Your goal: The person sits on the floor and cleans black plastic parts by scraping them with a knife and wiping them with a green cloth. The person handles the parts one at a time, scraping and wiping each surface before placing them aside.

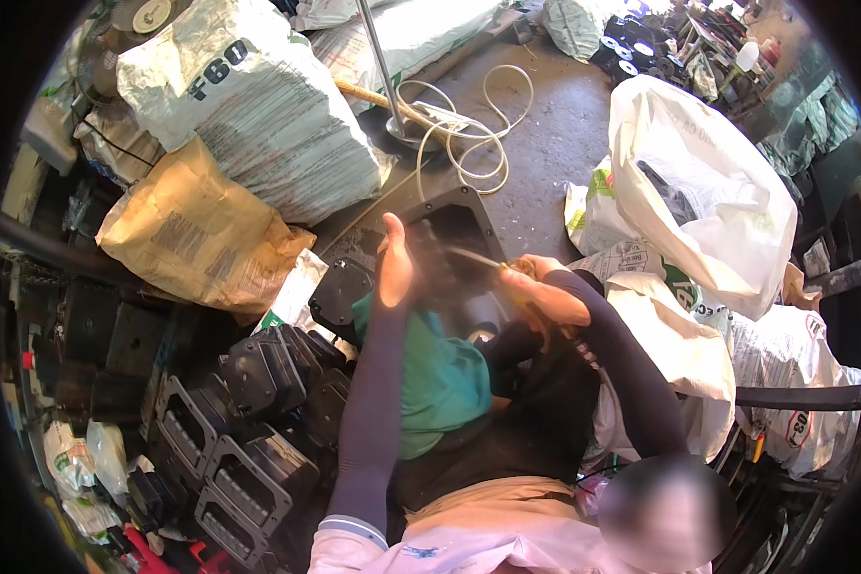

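Note:
A black rectangular housing (464, 225) with a rim and corner holes is tilted up in front of me. My left hand (396, 268) grips its left side, thumb raised, the other fingers mostly hidden. My right hand (545, 292) is closed around an air blow gun, its thin metal nozzle (474, 256) pointing left across the housing's face. A hose (584, 354) hangs from the gun beneath my right wrist. Motion blurs the space between the hands. Green cloth (440, 387) lies over my lap, next to my left forearm.
Several black housings (249, 478) are piled at lower left. Large white sacks (249, 96) and a brown paper bag (196, 230) stand at upper left. An open white sack (698, 182) is on the right. Pale hose (493, 134) coils on the floor around a metal stand (383, 67).

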### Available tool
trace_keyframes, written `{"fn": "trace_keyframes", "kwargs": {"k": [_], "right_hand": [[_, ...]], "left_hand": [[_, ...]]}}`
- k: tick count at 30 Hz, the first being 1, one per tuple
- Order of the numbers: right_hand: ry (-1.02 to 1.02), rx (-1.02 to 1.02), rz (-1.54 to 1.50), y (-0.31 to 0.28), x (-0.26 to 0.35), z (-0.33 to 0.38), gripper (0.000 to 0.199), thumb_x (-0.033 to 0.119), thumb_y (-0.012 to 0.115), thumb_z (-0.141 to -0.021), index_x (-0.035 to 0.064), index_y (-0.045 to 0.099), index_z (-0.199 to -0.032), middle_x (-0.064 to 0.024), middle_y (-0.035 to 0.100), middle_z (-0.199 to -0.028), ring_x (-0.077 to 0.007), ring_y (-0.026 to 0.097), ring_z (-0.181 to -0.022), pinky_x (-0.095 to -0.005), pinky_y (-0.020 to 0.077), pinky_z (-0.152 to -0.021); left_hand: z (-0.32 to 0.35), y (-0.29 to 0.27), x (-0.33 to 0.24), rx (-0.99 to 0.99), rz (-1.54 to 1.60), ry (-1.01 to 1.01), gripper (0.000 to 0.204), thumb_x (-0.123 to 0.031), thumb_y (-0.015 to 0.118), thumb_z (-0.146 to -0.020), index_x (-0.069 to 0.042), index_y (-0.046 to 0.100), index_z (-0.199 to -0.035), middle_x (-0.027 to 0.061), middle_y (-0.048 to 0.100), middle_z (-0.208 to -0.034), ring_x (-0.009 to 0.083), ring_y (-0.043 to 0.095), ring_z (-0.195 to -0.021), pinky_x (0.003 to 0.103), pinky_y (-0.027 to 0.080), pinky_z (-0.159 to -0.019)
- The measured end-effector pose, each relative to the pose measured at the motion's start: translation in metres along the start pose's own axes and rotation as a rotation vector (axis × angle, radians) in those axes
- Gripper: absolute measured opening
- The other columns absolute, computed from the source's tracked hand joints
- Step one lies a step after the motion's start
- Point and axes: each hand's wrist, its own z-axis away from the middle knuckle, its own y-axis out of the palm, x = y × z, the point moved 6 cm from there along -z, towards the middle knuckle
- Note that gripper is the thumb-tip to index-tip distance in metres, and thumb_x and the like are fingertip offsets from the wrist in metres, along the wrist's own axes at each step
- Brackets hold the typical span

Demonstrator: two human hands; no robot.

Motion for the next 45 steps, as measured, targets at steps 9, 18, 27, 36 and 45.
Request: {"fn": "trace_keyframes", "kwargs": {"k": [9,18,27,36,45], "right_hand": [[0.143,-0.052,0.281,-0.012,-0.009,0.03,0.039,0.036,0.056,-0.098,-0.0013,0.052,-0.108,-0.0069,0.059,-0.069,-0.0133,0.056,-0.052,-0.0288,0.0485,-0.05],[0.085,-0.003,0.437,0.005,0.006,0.044,0.039,0.038,0.058,-0.098,0.0006,0.051,-0.108,-0.0158,0.066,-0.073,-0.0281,0.066,-0.062,-0.0408,0.0522,-0.056],[-0.18,-0.245,0.586,0.033,0.048,0.021,0.038,0.034,0.059,-0.097,0.0024,0.046,-0.114,-0.0253,0.067,-0.089,-0.0449,0.065,-0.085,-0.0522,0.0496,-0.073],[-0.107,-0.384,0.55,0.005,0.037,-0.001,0.046,0.04,0.06,-0.095,-0.0015,0.05,-0.113,-0.0281,0.067,-0.088,-0.0444,0.067,-0.084,-0.0467,0.0521,-0.073],[-0.028,-0.358,0.734,0.002,0.013,0.015,0.042,0.039,0.058,-0.095,0.0015,0.048,-0.111,-0.0258,0.068,-0.088,-0.0441,0.066,-0.086,-0.0504,0.0513,-0.075]], "left_hand": [[0.004,0.026,-0.015,0.018,-0.182,0.322,0.062,-0.058,0.043,-0.1,-0.002,0.06,-0.12,0.0045,0.066,-0.096,0.0128,0.062,-0.082,0.027,0.052,-0.074],[-0.005,0.005,-0.011,0.042,-0.004,0.095,0.069,-0.063,0.042,-0.098,-0.001,0.057,-0.123,0.0058,0.065,-0.095,0.014,0.063,-0.081,0.027,0.052,-0.074],[-0.007,0.006,-0.013,-0.264,-0.21,0.289,0.073,-0.065,0.035,-0.099,0.002,0.056,-0.123,0.0083,0.063,-0.095,0.0157,0.062,-0.081,0.03,0.053,-0.075],[-0.007,0.008,-0.002,-0.161,-0.097,0.112,0.064,-0.058,0.038,-0.102,0.002,0.059,-0.113,0.0092,0.065,-0.097,0.0175,0.063,-0.085,0.032,0.052,-0.078],[0.01,0.009,-0.033,-0.398,-0.47,0.417,0.074,-0.061,0.054,-0.095,0.006,0.057,-0.125,0.0152,0.064,-0.116,0.0227,0.059,-0.108,0.034,0.043,-0.096]]}}
